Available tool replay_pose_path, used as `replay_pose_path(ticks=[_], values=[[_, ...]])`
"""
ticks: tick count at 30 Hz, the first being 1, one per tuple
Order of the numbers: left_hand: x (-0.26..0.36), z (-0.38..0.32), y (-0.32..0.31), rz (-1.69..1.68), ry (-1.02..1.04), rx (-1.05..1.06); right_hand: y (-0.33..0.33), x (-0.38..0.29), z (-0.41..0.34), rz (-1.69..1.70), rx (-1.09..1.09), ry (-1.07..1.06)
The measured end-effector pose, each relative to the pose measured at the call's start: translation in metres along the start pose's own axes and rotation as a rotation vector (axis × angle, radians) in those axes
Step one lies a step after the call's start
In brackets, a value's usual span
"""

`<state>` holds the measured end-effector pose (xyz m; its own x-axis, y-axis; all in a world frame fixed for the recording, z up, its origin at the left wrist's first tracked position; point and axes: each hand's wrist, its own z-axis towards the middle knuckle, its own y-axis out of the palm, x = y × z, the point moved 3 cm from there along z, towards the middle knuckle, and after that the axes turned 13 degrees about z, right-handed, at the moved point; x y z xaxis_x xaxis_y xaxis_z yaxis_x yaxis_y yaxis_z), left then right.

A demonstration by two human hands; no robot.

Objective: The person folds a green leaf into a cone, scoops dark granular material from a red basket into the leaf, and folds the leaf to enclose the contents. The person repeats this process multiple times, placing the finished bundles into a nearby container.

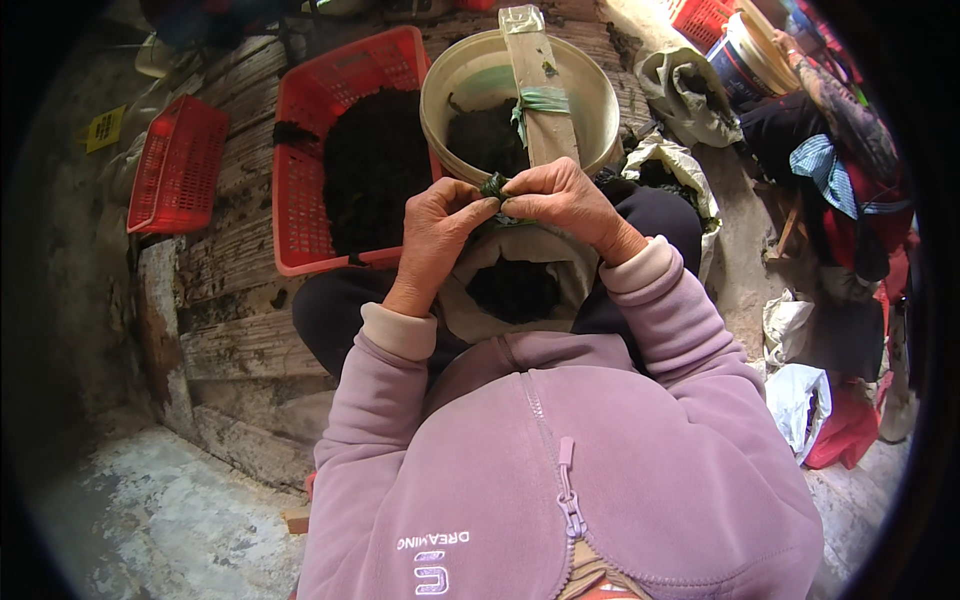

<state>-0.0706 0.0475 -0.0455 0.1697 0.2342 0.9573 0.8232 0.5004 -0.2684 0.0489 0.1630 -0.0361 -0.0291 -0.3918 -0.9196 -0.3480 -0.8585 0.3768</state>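
Note:
A small piece of dark green leafy material, possibly seaweed, is pinched between the thumbs and forefingers of my left hand and my right hand. Both hands are close together over the near rim of a cream plastic bucket. A wooden board, tied with green plastic strip, lies across the bucket, and dark material sits inside. Below my hands, an open cloth sack between my legs holds more dark material. Left of the bucket, a red plastic basket contains a dark leafy heap.
A smaller red basket stands at the left on wooden planks. More sacks lie right of the bucket. At the far right a person sits by a blue-and-white bucket. White bags lie on the right.

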Motion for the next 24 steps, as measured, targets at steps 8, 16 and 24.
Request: replay_pose_path(ticks=[8, 16, 24], values=[[0.002, -0.003, -0.028, -0.544, -0.077, -0.082, -0.001, -0.025, -0.015, -0.338, 0.154, -0.124], [0.025, 0.0, -0.025, -0.806, 0.087, -0.178, -0.001, -0.064, -0.026, -0.145, 0.392, -0.255], [0.032, 0.056, -0.031, 0.391, 0.432, 0.192, -0.032, -0.092, 0.005, -0.914, 0.294, -0.322]])
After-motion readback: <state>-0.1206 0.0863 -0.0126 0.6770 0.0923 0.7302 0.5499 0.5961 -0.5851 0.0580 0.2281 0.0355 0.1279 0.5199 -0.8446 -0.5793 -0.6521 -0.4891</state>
